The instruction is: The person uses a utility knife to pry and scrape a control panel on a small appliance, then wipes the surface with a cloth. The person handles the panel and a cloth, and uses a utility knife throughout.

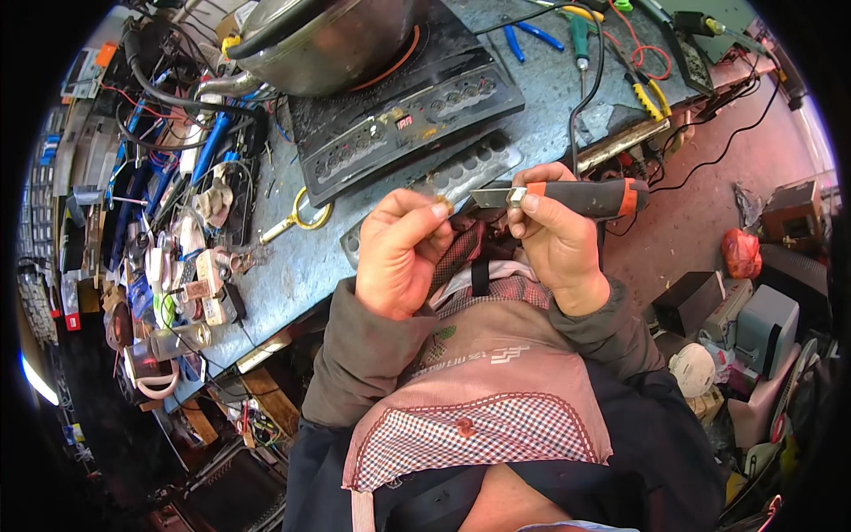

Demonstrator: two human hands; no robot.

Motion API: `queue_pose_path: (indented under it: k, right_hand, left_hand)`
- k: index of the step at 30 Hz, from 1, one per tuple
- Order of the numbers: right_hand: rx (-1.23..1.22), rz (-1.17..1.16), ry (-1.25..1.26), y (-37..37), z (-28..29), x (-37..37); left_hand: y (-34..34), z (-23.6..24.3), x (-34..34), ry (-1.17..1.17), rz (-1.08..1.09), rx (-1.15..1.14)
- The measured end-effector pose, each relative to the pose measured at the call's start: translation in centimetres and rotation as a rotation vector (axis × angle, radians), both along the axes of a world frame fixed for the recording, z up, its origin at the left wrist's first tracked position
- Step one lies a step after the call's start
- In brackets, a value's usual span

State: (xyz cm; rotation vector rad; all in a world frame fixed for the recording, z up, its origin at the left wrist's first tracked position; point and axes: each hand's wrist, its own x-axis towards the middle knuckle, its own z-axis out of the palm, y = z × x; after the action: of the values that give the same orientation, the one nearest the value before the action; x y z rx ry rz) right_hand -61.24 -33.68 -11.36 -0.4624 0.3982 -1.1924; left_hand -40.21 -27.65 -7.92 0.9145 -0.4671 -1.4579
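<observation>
My left hand [397, 257] is closed in a pinch, fingertips pressed round a small brownish piece [442, 203] too tiny to name. Wrapped round the orange-and-black handle of a utility knife [596, 197] is my right hand [565, 253]. Its thumb and fingers sit near the front of the handle. The bare blade [490, 197] points left toward the pinched piece, close to my left fingertips. Both hands are held in front of my apron [470, 372], near the bench edge. A grey strip with round hollows [479, 160] lies just beyond them.
A metal pot [328, 53] stands on a black electric cooker [399, 124] with a lit display. A magnifying glass [306, 213] lies on the blue bench [275, 275]. Cluttered tools fill the left; a green screwdriver [580, 40] and yellow-handled pliers [651, 96] lie far right.
</observation>
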Motion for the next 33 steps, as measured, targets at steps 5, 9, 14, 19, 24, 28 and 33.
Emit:
queue_pose_path:
  k: [5,9,14,19,24,28,33]
  right_hand:
    - [-0.451,-0.339,0.471,-2.4,1.8,-2.3]
    - [-1.062,-0.654,1.092,-8.4,3.8,-5.6]
    - [-1.448,-0.548,1.394,-13.9,4.9,-6.3]
    - [-1.639,-0.408,1.697,-19.2,2.8,-5.6]
    - [-1.481,-0.729,1.465,-16.3,4.3,-4.8]
    - [-0.662,-0.226,0.875,-6.1,3.8,-3.9]
    - [-0.239,0.093,0.523,-0.3,3.5,-3.8]
  left_hand:
    - [1.0,0.6,0.3,0.028,0.09,-0.006]
    - [1.6,0.6,0.5,-0.047,0.085,-0.061]
    - [1.9,1.1,0.5,-0.124,0.106,-0.057]
    - [1.3,1.4,0.0,-0.068,0.074,-0.077]
    - [1.0,1.7,-0.3,-0.041,0.072,-0.094]
    - [-0.5,1.9,-2.1,-0.019,0.005,-0.075]
    - [-2.3,1.8,-4.6,-0.027,-0.129,-0.124]
